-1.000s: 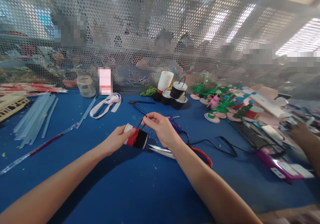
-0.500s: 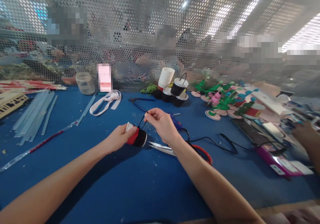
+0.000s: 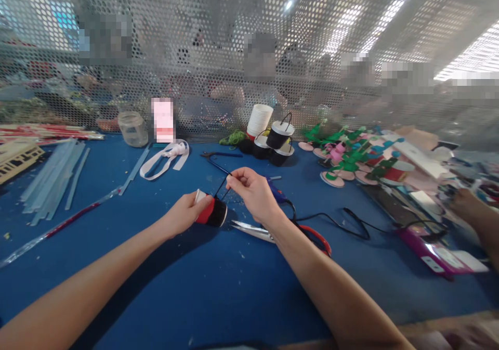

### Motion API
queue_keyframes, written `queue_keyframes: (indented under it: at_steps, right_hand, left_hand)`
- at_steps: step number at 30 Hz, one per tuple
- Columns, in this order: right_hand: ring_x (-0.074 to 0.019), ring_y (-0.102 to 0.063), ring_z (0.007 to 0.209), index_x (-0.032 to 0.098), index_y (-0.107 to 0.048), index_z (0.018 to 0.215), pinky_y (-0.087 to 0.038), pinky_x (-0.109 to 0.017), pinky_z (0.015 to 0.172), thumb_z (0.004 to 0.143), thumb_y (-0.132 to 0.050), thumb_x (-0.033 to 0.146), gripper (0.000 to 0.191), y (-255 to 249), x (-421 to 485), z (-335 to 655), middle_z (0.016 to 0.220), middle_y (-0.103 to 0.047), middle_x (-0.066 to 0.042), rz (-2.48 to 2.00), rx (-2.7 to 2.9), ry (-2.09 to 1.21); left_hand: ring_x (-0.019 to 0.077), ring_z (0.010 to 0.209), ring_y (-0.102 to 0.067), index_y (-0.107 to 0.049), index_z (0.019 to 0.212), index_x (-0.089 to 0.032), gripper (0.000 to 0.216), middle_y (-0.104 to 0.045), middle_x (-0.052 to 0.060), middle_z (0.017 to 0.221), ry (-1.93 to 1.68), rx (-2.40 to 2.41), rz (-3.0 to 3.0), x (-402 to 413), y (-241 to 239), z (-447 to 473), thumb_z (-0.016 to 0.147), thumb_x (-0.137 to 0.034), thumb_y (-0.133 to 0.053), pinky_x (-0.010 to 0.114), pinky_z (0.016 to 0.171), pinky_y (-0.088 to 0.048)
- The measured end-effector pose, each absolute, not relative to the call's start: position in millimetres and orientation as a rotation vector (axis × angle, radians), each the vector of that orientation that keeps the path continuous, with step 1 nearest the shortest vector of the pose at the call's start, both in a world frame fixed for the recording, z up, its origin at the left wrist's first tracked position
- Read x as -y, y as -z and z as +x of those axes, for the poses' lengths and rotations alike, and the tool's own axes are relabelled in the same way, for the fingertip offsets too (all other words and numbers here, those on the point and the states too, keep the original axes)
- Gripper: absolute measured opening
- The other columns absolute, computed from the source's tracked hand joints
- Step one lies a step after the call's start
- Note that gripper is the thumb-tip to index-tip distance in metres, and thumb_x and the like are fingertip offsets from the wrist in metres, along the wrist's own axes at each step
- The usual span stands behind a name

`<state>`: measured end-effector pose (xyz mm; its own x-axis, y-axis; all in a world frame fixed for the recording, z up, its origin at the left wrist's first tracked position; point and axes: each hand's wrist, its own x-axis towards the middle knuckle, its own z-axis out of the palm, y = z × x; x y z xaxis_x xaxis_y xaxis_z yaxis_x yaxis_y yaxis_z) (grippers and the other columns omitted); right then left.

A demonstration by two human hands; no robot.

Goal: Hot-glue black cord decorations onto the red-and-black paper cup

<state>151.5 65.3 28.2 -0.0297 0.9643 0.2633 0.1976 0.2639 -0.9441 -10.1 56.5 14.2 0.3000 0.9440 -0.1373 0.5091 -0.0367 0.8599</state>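
Observation:
My left hand [image 3: 183, 216] is wrapped round a small paper cup [image 3: 210, 211] with red, black and white bands, held on its side just above the blue table [image 3: 195, 287]. My right hand [image 3: 253, 194] pinches a thin black cord [image 3: 220, 186] that runs down to the cup's rim. Red-handled scissors [image 3: 273, 233] lie on the table right under my right wrist. A longer length of black cord [image 3: 346, 225] trails off to the right.
Stacked white cups [image 3: 259, 122] and finished black cups with handles [image 3: 278, 139] stand at the back by a perforated metal screen [image 3: 218, 53]. Green and pink craft pieces [image 3: 351, 157] crowd the right. Clear strips [image 3: 54, 178], a jar [image 3: 133, 129] and white ribbon [image 3: 166, 160] lie left. Another person's hand [image 3: 468, 204] works far right.
Both hands and the cup have shifted slightly up and away, and the right hand's pinch on the cord has stayed closed. The view has tilted a little.

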Motion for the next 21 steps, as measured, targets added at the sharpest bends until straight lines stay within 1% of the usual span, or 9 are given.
queue_keyframes:
  at_steps: [8,15,21]
  right_hand:
    - [-0.0103,-0.049,0.055,0.018,-0.05,0.067,-0.038,-0.023,0.053,0.072,-0.052,0.032,0.015,-25.8,-67.0,152.0,0.06,-0.056,0.001,-1.154,1.487,-0.894]
    - [-0.0105,-0.05,0.057,0.017,-0.05,0.067,-0.039,-0.024,0.056,0.072,-0.052,0.03,0.014,-22.0,-69.1,151.9,0.06,-0.055,0.001,-1.16,1.493,-0.906]
    - [-0.0108,-0.051,0.059,0.017,-0.05,0.068,-0.039,-0.024,0.057,0.073,-0.052,0.031,0.015,-18.3,-70.3,152.3,0.062,-0.056,0.0,-1.162,1.516,-0.923]
  left_hand:
    - [0.0084,0.051,-0.028,-0.039,0.061,-0.017,0.034,-0.032,-0.005,0.055,-0.598,-1.288,1.707,-54.8,-12.9,-9.2,0.073,-0.048,-0.037,0.021,0.047,-0.024]
    - [0.0085,0.055,-0.032,-0.044,0.069,-0.014,0.034,-0.037,-0.004,0.06,-0.639,-1.08,1.676,-46.5,-14.9,-8.0,0.077,-0.046,-0.035,0.021,0.052,-0.029]
    - [0.008,0.055,-0.032,-0.044,0.069,-0.014,0.035,-0.037,-0.004,0.059,-0.693,-1.044,1.688,-43.8,-16.3,-7.9,0.077,-0.047,-0.035,0.02,0.051,-0.028]
